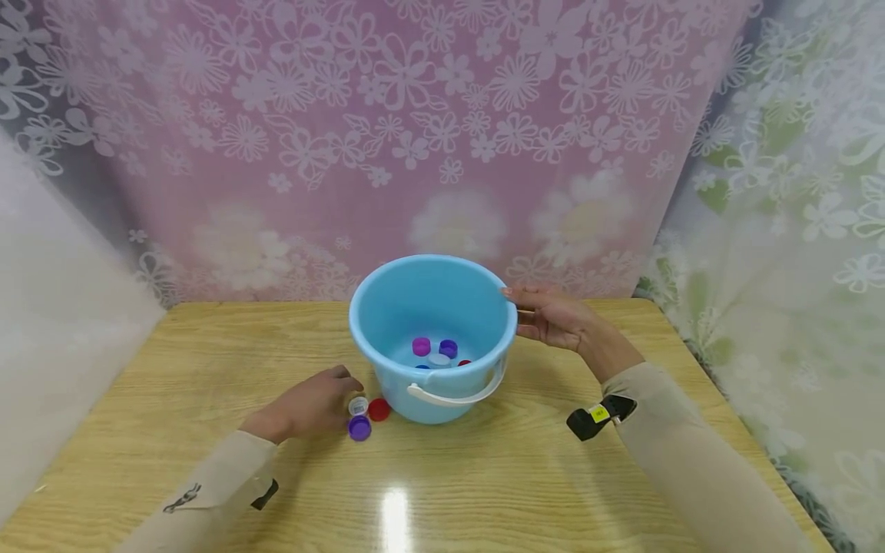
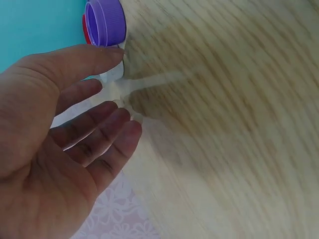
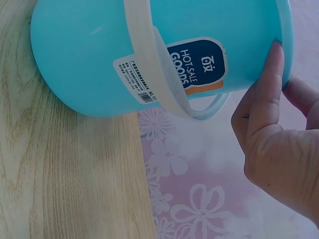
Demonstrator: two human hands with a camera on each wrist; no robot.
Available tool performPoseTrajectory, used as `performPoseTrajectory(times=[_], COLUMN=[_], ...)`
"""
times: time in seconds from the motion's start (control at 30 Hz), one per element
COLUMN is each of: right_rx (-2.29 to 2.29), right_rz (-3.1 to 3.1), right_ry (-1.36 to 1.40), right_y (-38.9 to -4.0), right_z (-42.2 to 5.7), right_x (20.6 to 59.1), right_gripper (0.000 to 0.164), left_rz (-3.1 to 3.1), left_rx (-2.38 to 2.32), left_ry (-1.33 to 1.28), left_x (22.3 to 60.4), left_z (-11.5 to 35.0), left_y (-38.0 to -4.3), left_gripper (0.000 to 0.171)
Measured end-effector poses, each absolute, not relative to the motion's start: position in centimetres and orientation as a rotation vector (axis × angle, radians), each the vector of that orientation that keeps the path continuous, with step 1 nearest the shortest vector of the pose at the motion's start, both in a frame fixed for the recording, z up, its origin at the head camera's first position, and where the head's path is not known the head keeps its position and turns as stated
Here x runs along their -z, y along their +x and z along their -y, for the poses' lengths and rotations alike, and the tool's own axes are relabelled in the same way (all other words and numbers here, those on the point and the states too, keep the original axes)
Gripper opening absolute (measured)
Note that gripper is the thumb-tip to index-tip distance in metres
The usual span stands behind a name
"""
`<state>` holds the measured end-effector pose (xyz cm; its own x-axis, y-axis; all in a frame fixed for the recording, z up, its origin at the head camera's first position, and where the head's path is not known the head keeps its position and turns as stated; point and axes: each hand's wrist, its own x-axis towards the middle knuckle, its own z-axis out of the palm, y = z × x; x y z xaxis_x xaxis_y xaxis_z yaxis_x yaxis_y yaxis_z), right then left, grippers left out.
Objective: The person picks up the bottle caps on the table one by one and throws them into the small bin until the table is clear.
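Note:
A light blue bucket [image 1: 432,395] stands upright on the table, its white handle [image 1: 456,398] hanging down in front. My right hand [image 1: 553,316] holds the bucket's rim at the right side, and the right wrist view shows its fingers at the edge. Left of the bucket, my left hand [image 1: 314,403] is low at the tabletop, with its fingers loosely bent and spread. Its thumb and index fingertips are beside a white bottle cap [image 1: 358,405]; whether they touch it cannot be told. A purple cap [image 1: 359,428] and a red cap [image 1: 379,409] lie close by.
Several caps lie inside the bucket, among them a magenta cap [image 1: 421,346], a purple one and a white one. The wooden table [image 1: 228,346] ends at a pink flowered curtain [image 1: 415,138] behind; pale curtains hang at both sides.

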<state>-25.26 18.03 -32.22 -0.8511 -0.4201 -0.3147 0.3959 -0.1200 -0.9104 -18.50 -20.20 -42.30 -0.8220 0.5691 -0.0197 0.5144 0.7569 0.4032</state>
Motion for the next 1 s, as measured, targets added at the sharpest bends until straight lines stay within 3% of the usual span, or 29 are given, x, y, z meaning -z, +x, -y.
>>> performPoseTrajectory(times=[0.3, 0.6, 1.0], right_rx=[2.034, 2.044, 2.040], right_rz=[-1.598, -1.579, -1.593], right_ry=[-0.032, -0.047, -0.030], right_y=[-25.31, -25.36, -25.21], right_z=[-18.07, -18.11, -17.96], right_x=[32.47, 32.57, 32.50], right_gripper=[0.020, 0.020, 0.021], left_rz=[-2.810, -2.765, -2.854], left_rx=[-0.563, -0.633, -0.536], left_ry=[0.847, 1.013, 1.031], left_x=[42.30, 42.78, 42.89], left_z=[19.63, 19.67, 20.28], left_y=[-18.72, -19.10, -18.85], left_gripper=[0.038, 0.009, 0.014])
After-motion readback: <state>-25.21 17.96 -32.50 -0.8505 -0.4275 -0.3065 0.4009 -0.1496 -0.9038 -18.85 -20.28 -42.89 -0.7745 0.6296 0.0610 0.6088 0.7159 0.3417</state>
